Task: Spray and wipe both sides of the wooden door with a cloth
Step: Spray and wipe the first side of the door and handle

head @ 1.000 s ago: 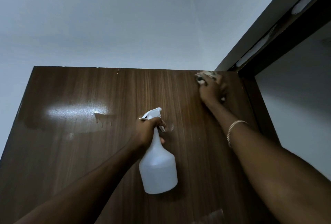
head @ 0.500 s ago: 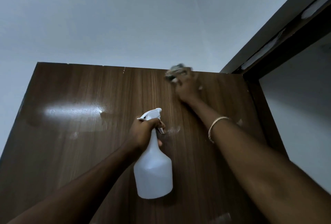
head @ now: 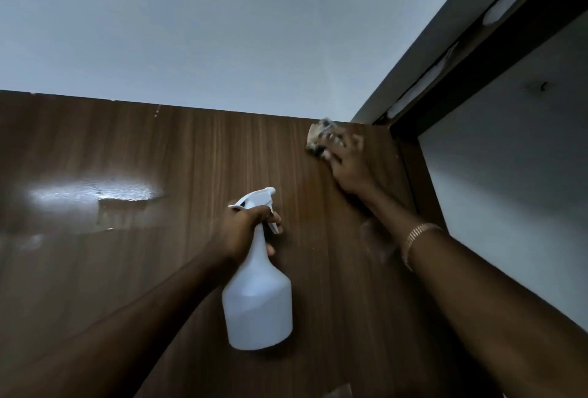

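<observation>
While the right hand [head: 345,165] grips a crumpled greyish cloth [head: 316,138] at the top right of the dark brown wooden door [head: 191,159] and the left hand [head: 245,229] clutches a white plastic spray bottle [head: 257,302], it looks mid-wipe, next probably sweeping left toward the wet patch [head: 95,190].

Glossy wood-grain door [head: 178,149] (wet sheen at left), matt white plastic spray bottle [head: 257,308], blurred, seemingly cloth rag [head: 315,136].
</observation>
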The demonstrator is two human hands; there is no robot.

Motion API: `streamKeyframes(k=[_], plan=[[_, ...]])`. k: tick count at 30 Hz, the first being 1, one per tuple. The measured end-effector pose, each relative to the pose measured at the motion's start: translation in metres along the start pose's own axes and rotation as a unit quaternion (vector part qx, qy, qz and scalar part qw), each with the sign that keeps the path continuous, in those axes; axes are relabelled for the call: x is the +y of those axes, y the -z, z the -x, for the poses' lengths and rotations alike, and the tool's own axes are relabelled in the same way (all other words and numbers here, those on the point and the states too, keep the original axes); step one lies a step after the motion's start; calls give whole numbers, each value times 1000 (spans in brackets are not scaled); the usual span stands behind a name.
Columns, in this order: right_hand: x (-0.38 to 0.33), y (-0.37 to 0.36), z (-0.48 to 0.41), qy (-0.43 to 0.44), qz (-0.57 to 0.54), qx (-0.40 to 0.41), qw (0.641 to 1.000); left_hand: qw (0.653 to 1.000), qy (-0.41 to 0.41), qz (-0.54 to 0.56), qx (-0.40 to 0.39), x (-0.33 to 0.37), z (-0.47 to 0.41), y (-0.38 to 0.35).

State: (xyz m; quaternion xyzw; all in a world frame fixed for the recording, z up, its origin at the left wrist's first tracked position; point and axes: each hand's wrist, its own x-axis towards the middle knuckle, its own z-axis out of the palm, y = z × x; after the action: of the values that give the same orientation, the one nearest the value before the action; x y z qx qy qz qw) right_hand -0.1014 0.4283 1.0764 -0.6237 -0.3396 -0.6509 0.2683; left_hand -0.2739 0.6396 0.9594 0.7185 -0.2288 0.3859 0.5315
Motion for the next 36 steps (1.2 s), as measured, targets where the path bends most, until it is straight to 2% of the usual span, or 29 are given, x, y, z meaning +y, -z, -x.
streamKeyframes(k=[1,2,3,5,7,9,11,13,15,16,18,20,22,24,27,31,36], plan=[[14,5,23,50,0,-17,999,1000,-3,5,1,-2,-2,-8],[32,15,46,60,-1,-9,998,1000,-3,6,0,-2,-4,-15],[51,27,61,25,-1,15,1000,1000,0,0,-3,-3,-6,-21],[77,47,54,-107,19,64,992,1000,4,-9,-8,-2,-8,-31],[85,50,16,-160,36,79,983,1000,0,-4,-1,-3,-14,-41],[67,42,-13,-121,4,70,990,1000,-6,9,7,-2,-19,-47],[48,29,-5,-31,-12,26,999,1000,-11,12,8,-1,-23,-53],[54,30,44,58,-11,-45,997,1000,-19,20,11,-1,-24,-60],[87,42,96,111,-9,-59,992,999,-30,35,11,-2,-21,-65],[106,50,108,102,-14,-45,994,999,-31,37,8,-4,-20,-65],[127,55,96,21,-32,-5,999,999,-23,35,9,-8,-16,-65],[114,46,62,-52,-26,32,998,999,-12,30,19,-11,-15,-66],[83,34,46,-37,-17,28,999,999,-8,26,22,-10,-11,-72],[69,30,65,41,-25,-20,999,1000,-5,9,19,-11,-3,-80],[92,47,127,93,-25,-71,993,1000,9,-23,8,-22,17,-95],[108,63,166,13,-36,-63,997,1000,23,-7,-8,-43,42,-118],[83,47,155,-33,-43,-19,998,993,82,-76,26,-74,56,-141]])
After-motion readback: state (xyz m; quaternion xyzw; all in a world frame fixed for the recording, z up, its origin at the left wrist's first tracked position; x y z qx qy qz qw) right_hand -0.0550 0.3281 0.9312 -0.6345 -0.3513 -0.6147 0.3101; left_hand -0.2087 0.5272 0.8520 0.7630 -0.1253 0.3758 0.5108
